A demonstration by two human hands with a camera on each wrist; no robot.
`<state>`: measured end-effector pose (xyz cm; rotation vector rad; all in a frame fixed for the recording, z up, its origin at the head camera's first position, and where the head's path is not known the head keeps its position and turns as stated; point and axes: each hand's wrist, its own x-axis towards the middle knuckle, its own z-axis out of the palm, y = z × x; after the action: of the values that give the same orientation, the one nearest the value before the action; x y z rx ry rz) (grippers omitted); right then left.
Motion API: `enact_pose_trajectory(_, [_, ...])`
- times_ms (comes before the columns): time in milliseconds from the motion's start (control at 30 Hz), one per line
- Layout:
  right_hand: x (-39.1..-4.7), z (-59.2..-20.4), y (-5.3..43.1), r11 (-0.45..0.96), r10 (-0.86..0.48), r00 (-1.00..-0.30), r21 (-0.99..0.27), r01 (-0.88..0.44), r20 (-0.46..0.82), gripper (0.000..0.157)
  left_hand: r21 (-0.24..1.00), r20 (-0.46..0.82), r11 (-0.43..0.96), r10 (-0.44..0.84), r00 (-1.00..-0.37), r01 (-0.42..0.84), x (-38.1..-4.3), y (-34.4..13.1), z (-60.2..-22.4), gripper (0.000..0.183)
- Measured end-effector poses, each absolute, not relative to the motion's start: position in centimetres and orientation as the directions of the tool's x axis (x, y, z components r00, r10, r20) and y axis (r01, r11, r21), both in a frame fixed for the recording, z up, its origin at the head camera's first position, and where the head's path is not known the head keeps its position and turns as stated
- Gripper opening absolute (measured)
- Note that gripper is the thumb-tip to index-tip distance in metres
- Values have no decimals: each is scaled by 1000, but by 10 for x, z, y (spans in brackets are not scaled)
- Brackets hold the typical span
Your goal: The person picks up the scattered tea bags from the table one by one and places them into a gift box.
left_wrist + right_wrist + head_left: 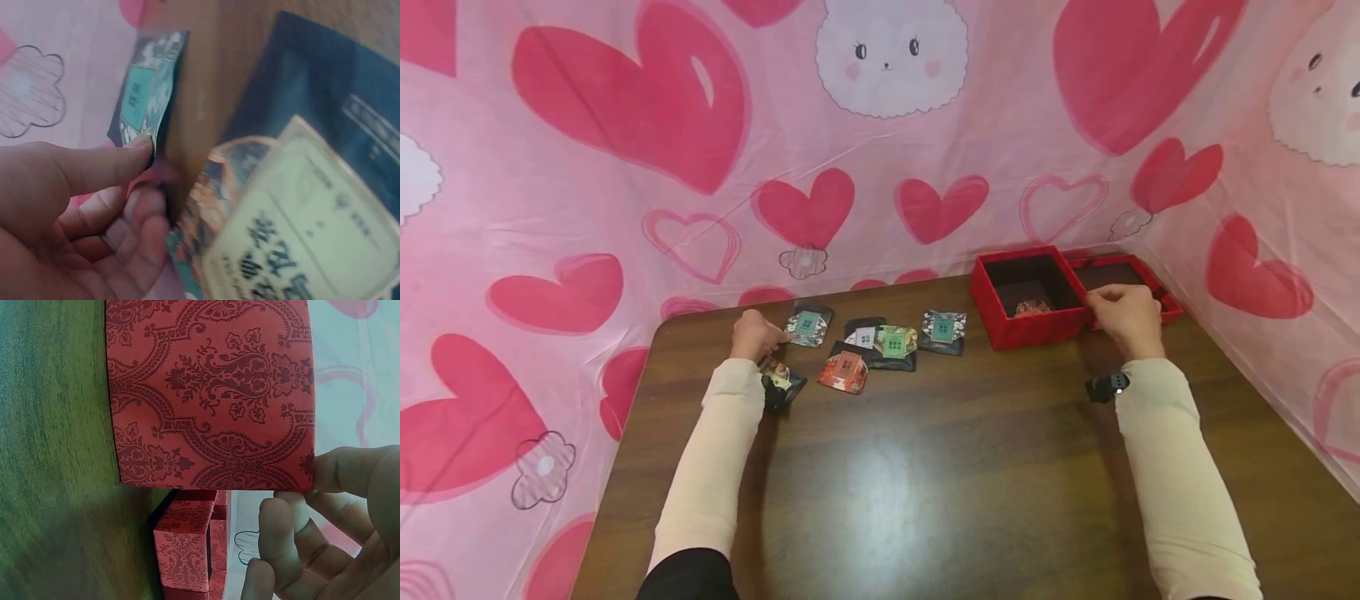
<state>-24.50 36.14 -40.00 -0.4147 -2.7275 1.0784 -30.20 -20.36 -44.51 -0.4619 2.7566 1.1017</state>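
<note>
My left hand (755,336) pinches the near edge of a dark sachet with a teal label (139,94) between thumb and finger, at the table's left end. Right below that hand lies a dark sachet with a cream label (306,212), partly hidden by the wrist camera in the head view. At the far right, my right hand (1129,315) pinches the top corner of a red patterned box (212,394) between thumb and fingers. The box has no lid on it, and a reddish sachet (1032,307) lies inside on the dark bottom.
Between the hands lie sachets with a red label (844,372), a green label (896,343), a white label (862,335) and another teal label (943,331). A shallow red lid (1171,314) sits right of the box. A pink heart-print cloth (880,200) hangs behind the wooden table (940,467).
</note>
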Motion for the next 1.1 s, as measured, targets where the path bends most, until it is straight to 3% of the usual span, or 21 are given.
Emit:
enact_pose_trajectory(167, [-243, -400, 361, 699, 324, -945, -684, 207, 45, 42, 878, -284, 348, -171, -943, -328, -301, -206, -439, 22])
enact_pose_trajectory(267, [-241, -399, 361, 703, 323, -945, -682, 200, 56, 41, 919, -298, 222, -145, -943, -325, -299, -208, -435, 24])
enact_pose_trajectory(767, [-240, -398, 361, 703, 331, -941, -684, 196, 71, 41, 957, -286, -51, 6, -958, -286, -292, -194, -404, 40])
enact_pose_trajectory(1100, [-240, -397, 358, 713, 334, -940, -670, 206, 67, 42, 970, -241, -27, 51, -969, -243, -288, -140, -385, 32])
